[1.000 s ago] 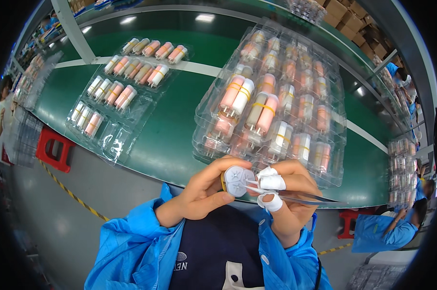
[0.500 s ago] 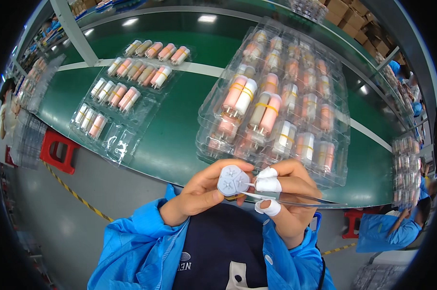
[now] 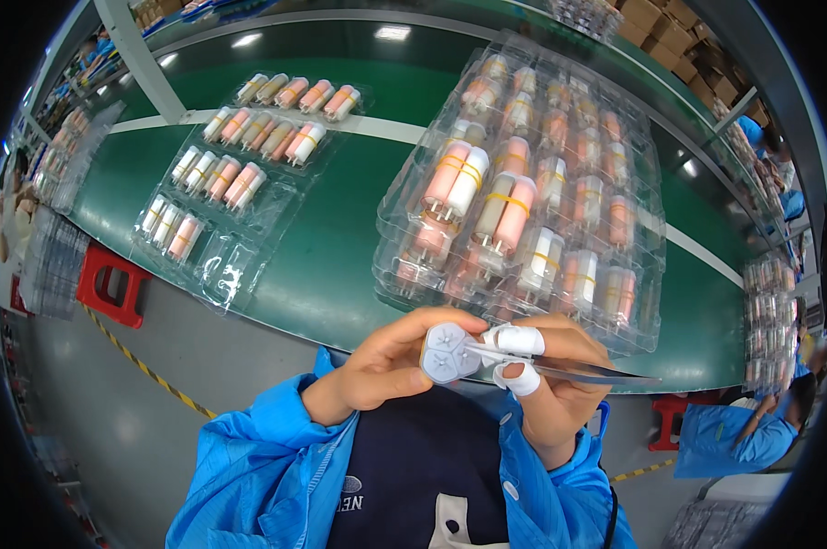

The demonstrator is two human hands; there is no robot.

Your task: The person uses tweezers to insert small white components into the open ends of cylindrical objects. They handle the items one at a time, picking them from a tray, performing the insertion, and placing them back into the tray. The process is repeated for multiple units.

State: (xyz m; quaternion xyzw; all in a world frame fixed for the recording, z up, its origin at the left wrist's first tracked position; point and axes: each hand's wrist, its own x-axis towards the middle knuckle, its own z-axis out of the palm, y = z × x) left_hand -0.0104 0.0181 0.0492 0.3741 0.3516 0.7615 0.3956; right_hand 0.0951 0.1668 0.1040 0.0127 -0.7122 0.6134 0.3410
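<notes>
Left hand [image 3: 386,366] closed around a small white paired cap piece [image 3: 445,350], held close to the chest, below the stacked clear trays [image 3: 523,192]. Right hand [image 3: 546,384], fingertips taped, pinching metal tweezers [image 3: 569,366] against the piece. Probably mid-adjustment; next calls for steady, fine tip placement.

small white rounded cap [image 3: 445,352] held upright, tweezers [image 3: 569,368] touching it

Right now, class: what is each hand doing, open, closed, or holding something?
Left hand: closed around the pair of white-capped cylinders.
Right hand: closed on the metal tweezers, tips at the caps.
</notes>
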